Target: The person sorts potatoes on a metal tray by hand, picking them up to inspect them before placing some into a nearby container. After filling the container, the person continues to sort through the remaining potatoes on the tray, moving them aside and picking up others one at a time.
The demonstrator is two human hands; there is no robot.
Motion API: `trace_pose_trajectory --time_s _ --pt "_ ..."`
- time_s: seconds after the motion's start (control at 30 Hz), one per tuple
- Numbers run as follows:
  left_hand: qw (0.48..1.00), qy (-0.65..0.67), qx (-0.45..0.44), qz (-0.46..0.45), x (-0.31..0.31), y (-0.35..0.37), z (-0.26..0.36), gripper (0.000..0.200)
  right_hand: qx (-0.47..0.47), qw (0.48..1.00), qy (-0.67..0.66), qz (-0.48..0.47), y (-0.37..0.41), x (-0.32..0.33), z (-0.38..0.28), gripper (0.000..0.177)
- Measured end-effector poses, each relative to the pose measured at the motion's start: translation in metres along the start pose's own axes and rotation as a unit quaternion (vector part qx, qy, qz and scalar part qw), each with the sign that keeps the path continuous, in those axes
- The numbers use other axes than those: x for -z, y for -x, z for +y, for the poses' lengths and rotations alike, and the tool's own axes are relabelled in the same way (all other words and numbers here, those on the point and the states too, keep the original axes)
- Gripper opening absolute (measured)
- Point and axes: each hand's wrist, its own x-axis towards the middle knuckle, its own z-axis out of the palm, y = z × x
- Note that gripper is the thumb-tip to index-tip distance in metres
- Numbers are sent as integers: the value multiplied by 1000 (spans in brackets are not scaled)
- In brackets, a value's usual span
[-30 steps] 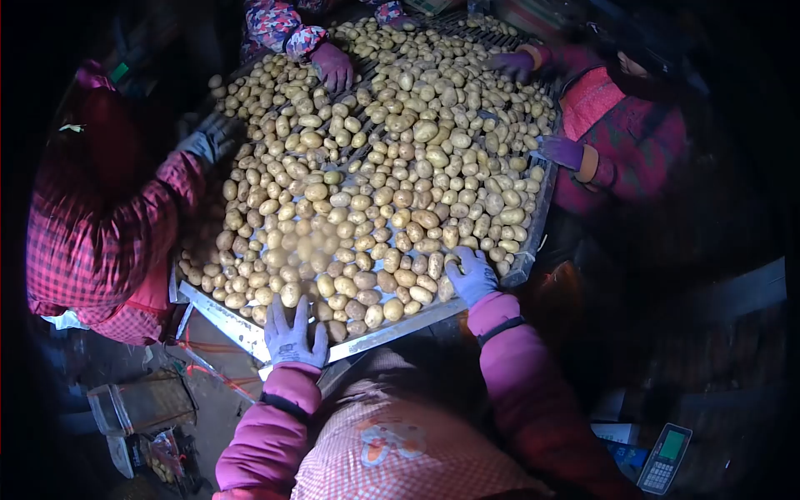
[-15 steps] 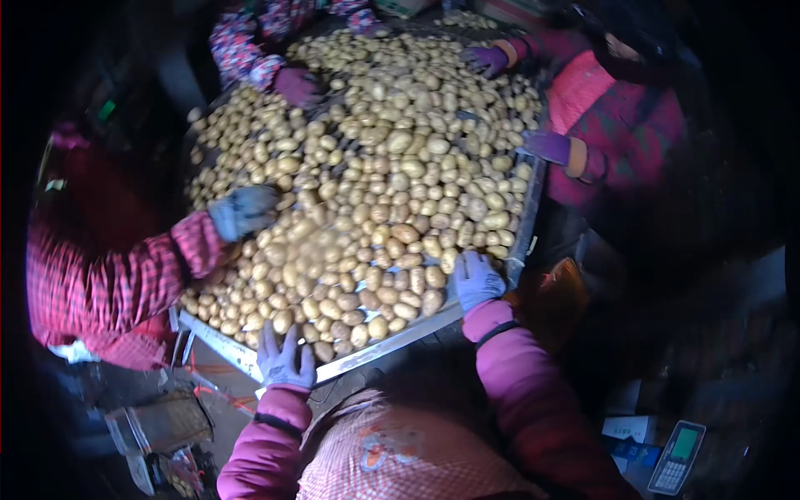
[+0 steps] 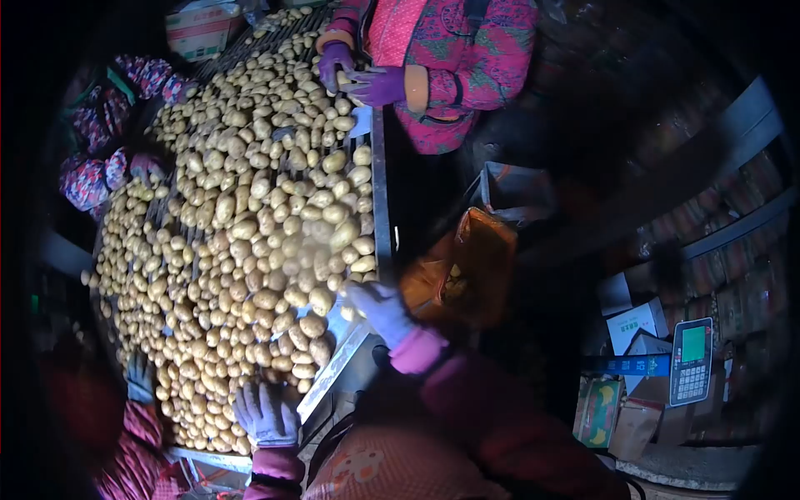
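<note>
Many loose potatoes (image 3: 242, 225) cover a slatted sorting table with a pale metal rim (image 3: 333, 367). My left hand (image 3: 267, 414), in a grey-purple glove, lies open with its fingers spread over potatoes close to the near rim. At the table's right corner is my right hand (image 3: 383, 315), gloved alike and slightly blurred. Its fingers are bent round a potato (image 3: 347, 313) at the rim, partly hidden by the glove.
Across the table, a person in purple gloves (image 3: 375, 86) holds a potato. Other workers' hands are along the left side. An orange bag (image 3: 479, 267) hangs open beside the right edge. A scale display (image 3: 692, 362) and boxes (image 3: 633, 329) stand at the right.
My view has swung to the right, bringing the orange bag and scale further in. My right hand has gone from lying on potatoes to closing at the corner; my left stays spread.
</note>
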Motion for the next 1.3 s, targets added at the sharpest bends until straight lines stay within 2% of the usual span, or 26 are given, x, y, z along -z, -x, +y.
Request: trace_pose_trajectory --time_s 0.03,0.07,0.1,0.2,0.33,0.43,0.5,0.57,0.63,0.7,0.73,0.77,0.8,0.83,0.87,0.9,0.93,1.03,1.07,1.1,1.17,1.23,1.3 --pt "999 -21 31 13 0 -3 4 56 4 997 -69 41 10 14 -3 20" --pt "998 -34 43 9 -2 -2 3 56 -130 989 -13 70 19 35 -18 22" --pt "999 -34 36 1 -4 0 -1 53 -261 960 44 94 28 58 -34 24" --pt "998 -59 20 -17 -3 -2 -2 50 -258 952 69 147 37 123 -17 28" --pt "997 -38 43 -45 4 -8 8 45 -203 948 -5 243 -3 219 -13 30" --pt "994 21 72 -85 11 -14 8 44 -136 950 -40 280 -36 293 -39 32" --pt "996 -7 82 -41 9 -11 8 47 -89 956 -39 276 -64 314 -64 33" --pt "990 -26 129 -40 14 -13 11 51 -54 971 -10 231 -97 295 -81 34" --pt "978 -23 207 -14 1 -3 3 55 -32 989 34 137 -127 241 -89 36" --pt "962 -26 273 10 -2 7 -8 57 -33 995 91 31 -139 128 -99 26" --pt "954 -28 300 -8 4 16 -18 61 24 982 187 12 -123 55 -104 23" --pt "940 -64 334 -19 5 27 -28 66 51 977 186 -93 -127 26 -91 19" --pt "931 -60 359 -9 6 38 -38 68 177 921 299 -176 -131 -7 -75 16" --pt "922 -57 384 0 7 51 -48 71 139 917 289 -239 -120 -46 -72 19" --pt "899 -56 434 -10 1 65 -53 73 269 804 448 -283 -128 -64 -56 28" --pt "900 -43 433 28 -1 65 -55 72 333 736 497 -316 -130 -83 -41 36" --pt "896 -56 440 24 1 63 -54 72 321 662 571 -364 -126 -109 -44 37" --pt "884 -44 465 14 11 53 -51 69 343 590 588 -434 -148 -151 -24 42" --pt "884 -33 466 14 14 52 -51 69 367 560 616 -414 -156 -164 -24 46" --pt "882 -24 470 16 15 52 -52 68 349 514 657 -427 -169 -174 -17 56" --pt "879 -6 477 21 14 52 -53 67 373 449 657 -477 -145 -201 -13 66" --pt "868 -6 497 17 17 48 -51 66 335 388 632 -581 -109 -230 -1 77" --pt "872 -5 489 34 17 49 -52 66 419 318 572 -629 -81 -241 35 82"
